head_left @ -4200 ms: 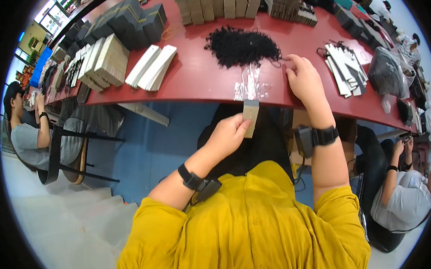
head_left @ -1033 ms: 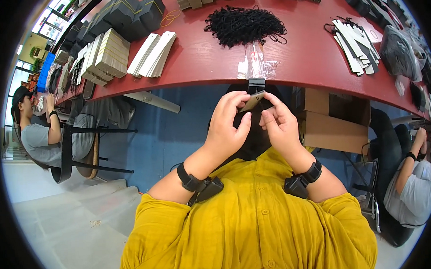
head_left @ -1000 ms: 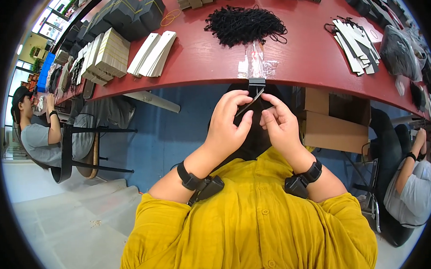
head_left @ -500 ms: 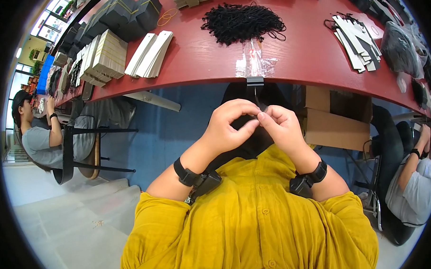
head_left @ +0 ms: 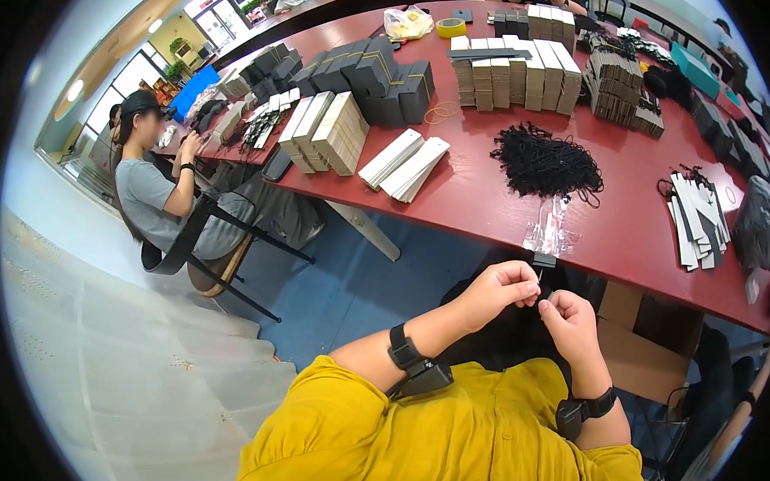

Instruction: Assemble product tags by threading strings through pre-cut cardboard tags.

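Near the front edge of the table, my left hand point(head_left: 504, 294) has its thumb and fingertips pressed together. Close beside it, my right hand point(head_left: 572, 325) is also in a pinch, thumb against bent forefinger. What they pinch is too small to make out; a thin line runs up from the fingertips toward a black binder clip point(head_left: 545, 259) on the table edge. The clip sits at the end of clear plastic film point(head_left: 552, 226) on the tabletop. Beyond it lies a heap of black cords point(head_left: 545, 160).
White card strips point(head_left: 412, 166) lie in stacks at left, by banded white card blocks point(head_left: 340, 133) and dark grey boxes point(head_left: 388, 79). Strung white tags point(head_left: 696, 217) lie at right. A cardboard box point(head_left: 639, 350) stands under the table. Another person point(head_left: 158, 176) sits at left.
The view has swung up and to the left, showing more of the table's far side. My hands have drawn slightly apart, both still pinching.
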`<state>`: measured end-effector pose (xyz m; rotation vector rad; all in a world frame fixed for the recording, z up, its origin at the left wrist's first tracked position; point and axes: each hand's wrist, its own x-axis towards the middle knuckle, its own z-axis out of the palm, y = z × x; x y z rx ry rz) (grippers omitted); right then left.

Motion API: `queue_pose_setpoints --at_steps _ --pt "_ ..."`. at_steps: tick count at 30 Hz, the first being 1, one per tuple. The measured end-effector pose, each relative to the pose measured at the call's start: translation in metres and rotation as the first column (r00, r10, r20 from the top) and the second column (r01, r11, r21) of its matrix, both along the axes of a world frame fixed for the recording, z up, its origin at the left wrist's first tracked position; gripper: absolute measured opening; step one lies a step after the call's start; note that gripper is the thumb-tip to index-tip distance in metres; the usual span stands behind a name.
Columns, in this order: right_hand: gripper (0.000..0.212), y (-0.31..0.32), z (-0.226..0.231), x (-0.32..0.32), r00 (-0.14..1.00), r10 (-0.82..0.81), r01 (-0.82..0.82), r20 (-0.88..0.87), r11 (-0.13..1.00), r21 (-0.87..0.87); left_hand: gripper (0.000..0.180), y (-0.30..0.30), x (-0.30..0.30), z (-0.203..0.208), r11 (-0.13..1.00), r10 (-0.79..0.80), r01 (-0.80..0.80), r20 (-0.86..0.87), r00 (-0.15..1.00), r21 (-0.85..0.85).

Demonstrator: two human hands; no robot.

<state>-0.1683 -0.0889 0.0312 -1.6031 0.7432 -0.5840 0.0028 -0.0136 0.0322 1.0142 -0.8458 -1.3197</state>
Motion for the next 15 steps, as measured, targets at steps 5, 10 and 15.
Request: queue_pose_setpoints --at_steps 5,10,15 --pt "0.018 -0.002 -0.007 -0.008 0.980 0.150 -0.151 -0.129 0.988 -0.001 0.014 0.013 0.005 0.008 0.986 -0.166 0.165 -0.187 0.968 -0.018" --pt "0.019 0.005 -0.021 -0.005 0.978 0.029 -0.026 -0.207 1.000 0.016 0.026 0.021 -0.019 -0.005 0.958 0.057 0.237 0.918 0.392 -0.161" --pt "0.033 0.019 -0.009 -0.005 0.944 0.242 -0.169 -0.225 0.939 0.299 0.011 0.029 -0.024 -0.022 0.963 0.033 0.252 0.970 0.243 -0.096"
